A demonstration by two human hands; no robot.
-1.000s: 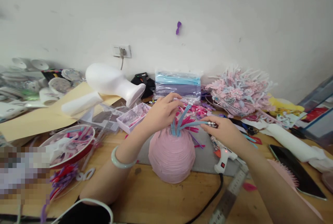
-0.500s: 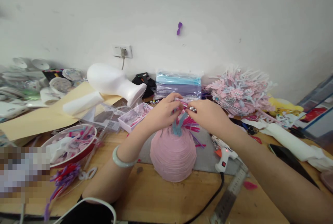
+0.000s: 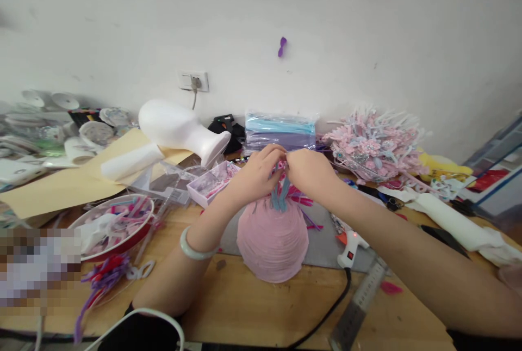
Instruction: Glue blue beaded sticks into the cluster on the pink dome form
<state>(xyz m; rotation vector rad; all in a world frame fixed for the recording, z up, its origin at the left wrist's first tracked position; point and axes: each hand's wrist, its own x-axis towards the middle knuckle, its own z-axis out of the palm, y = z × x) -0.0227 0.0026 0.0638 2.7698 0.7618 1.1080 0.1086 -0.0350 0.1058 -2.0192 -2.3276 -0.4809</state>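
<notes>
A pink dome [image 3: 272,242], its surface covered in wound, ridged strands, stands in front of me. Blue-grey fuzzy strips like pipe cleaners [image 3: 279,198] rise from its top, with bright pink ones [image 3: 300,196] fanning out behind. My left hand [image 3: 261,176] is closed above the dome, fingers curled round the upper ends of the strips. Right beside it, my right hand [image 3: 310,174] is closed in a pinch, knuckles up. Its fingertips meet the left hand's, and whatever they pinch is hidden.
A white glue gun [image 3: 349,250] and a metal ruler [image 3: 359,307] lie to the right. Leftward are a red-sided bowl of scraps [image 3: 134,239], an open lilac box [image 3: 199,193] and a white mannequin head [image 3: 167,122]. A pink fuzzy decorated piece [image 3: 375,144] sits at back right.
My right hand has turned over and closed further, moving slightly left against the left hand. The silvery beads seen at its fingers are now hidden. My left hand has barely moved.
</notes>
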